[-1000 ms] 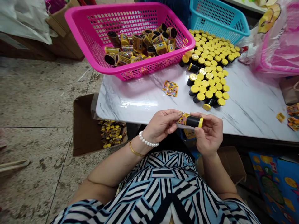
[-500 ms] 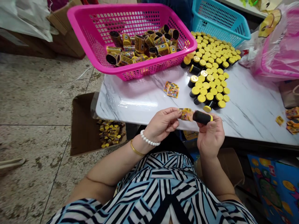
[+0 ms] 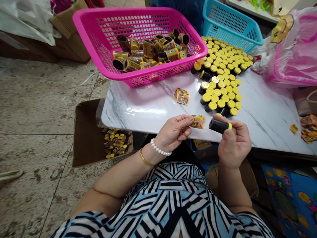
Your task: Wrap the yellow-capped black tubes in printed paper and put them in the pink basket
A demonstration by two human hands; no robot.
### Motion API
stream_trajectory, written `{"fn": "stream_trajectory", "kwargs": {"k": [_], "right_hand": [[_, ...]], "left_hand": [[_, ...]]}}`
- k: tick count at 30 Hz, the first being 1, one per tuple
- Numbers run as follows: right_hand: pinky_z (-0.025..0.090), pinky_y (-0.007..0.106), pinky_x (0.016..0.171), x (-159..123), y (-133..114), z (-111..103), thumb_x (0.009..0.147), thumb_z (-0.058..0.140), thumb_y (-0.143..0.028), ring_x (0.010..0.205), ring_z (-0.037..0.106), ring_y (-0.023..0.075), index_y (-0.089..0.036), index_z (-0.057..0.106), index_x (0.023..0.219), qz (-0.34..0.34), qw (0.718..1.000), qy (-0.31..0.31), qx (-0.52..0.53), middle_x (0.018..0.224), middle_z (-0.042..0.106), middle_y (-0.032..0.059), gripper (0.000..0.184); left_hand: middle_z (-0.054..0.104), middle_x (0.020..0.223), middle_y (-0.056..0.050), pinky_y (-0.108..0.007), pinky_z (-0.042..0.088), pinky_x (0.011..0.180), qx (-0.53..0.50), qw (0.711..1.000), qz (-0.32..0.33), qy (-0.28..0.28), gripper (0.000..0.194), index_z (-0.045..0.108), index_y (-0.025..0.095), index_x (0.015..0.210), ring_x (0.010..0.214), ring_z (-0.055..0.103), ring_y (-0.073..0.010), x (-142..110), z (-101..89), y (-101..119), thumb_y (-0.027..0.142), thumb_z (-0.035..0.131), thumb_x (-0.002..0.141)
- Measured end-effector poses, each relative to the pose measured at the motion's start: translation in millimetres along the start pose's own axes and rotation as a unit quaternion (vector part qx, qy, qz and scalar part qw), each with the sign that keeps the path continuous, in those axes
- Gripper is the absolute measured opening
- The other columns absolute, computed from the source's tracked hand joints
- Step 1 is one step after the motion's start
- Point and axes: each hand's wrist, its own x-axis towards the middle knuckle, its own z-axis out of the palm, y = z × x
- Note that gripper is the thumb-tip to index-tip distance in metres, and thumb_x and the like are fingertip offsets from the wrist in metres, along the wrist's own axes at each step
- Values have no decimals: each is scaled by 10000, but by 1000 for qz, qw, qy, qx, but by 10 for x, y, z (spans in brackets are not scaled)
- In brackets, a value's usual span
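Note:
Between thumb and fingers, my left hand [image 3: 177, 129] pinches a yellow printed wrapper sleeve [image 3: 198, 121] just over the table's front edge. My right hand [image 3: 235, 142] grips a small black canister [image 3: 218, 126] with a yellow cap, its dark end pointing left toward the sleeve. A small gap separates the sleeve from the canister. Beyond my hands lies a little stack of flat printed wrappers [image 3: 182, 96]. Many yellow-capped black canisters [image 3: 223, 91] stand close together behind my right hand, a few of them lying on their sides.
A pink basket [image 3: 119, 76] holding wrapped canisters stands at the back left of the marbled table [image 3: 138, 112]. Behind the capped canisters is a blue basket [image 3: 232, 23]. A cardboard box [image 3: 86, 132] with wrapped canisters sits below left. Plastic-wrapped pink goods [image 3: 289, 56] are at the right.
My right hand has moved right with the canister, widening the gap from the sleeve. My left hand has stayed nearly in place, still pinching the sleeve.

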Motion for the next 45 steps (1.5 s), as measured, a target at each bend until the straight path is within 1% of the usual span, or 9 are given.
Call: {"fn": "stream_trajectory", "kwargs": {"k": [4,10,18,21,23,26,32,39,45], "right_hand": [[620,537,1025,90,13,18,945,728,-417,1105,800,292,-226,633,1078,80,992,-33,89,1108,838,110,251],[677,424,859,158,53,-14,937,744,-443,1028,813,261,-233,616,1061,145,987,-65,38,999,834,83,275],[653,284,837,74,-25,-1,874,831,-242,959,787,165,-270,622,1121,9,994,-89,-58,1112,792,32,325],[657,323,866,99,0,-23,861,841,-237,1007,765,186,-271,665,1135,-41,995,-82,-45,1114,743,40,328],[660,365,880,130,26,-48,864,837,-269,1024,750,207,-277,687,1144,-69,992,-89,-50,1120,699,50,317],[651,417,895,178,64,-98,854,847,-292,1054,713,238,-282,708,1154,-99,979,-144,-104,1106,666,62,331],[632,462,920,253,84,-225,836,842,-172,1017,733,243,-300,741,1123,-156,948,-225,-164,1111,726,50,330],[653,472,932,308,102,-192,858,797,-91,1053,767,251,-316,717,1270,-284,888,-268,-244,1152,795,54,476],[675,435,897,273,142,-168,838,820,-75,1059,788,257,-282,675,1374,-330,868,-251,-275,1211,806,96,593]], "left_hand": [[640,706,13,-130,148,332,-14,1000,-9,-9,316,649,102,847,420,426,-1,20,30,-8,256,908,753],[694,790,-21,-117,164,326,-25,998,-25,-59,320,681,86,857,432,440,7,47,47,14,261,916,730],[623,743,-5,-122,257,395,57,998,31,-8,352,720,96,889,520,470,-25,50,35,-51,358,916,757],[706,1070,-60,-137,486,590,152,971,180,35,480,745,175,1131,779,615,-80,18,-1,-15,323,953,724],[668,1323,-83,-201,582,773,213,948,237,-16,641,728,235,1248,997,662,-140,6,-35,37,262,988,663],[728,1178,-93,-261,602,847,259,939,185,-130,461,763,170,1163,962,700,-157,10,-81,114,250,937,744],[778,1022,-81,-270,601,845,244,941,144,-187,423,765,127,1080,918,736,-168,56,-138,144,202,951,708],[774,998,-62,-256,590,855,270,933,142,-193,379,769,131,1091,892,718,-136,82,-183,156,201,921,752],[782,996,-96,-257,571,758,358,903,178,-157,362,781,121,1110,839,709,-153,62,-243,236,291,882,806]]}}
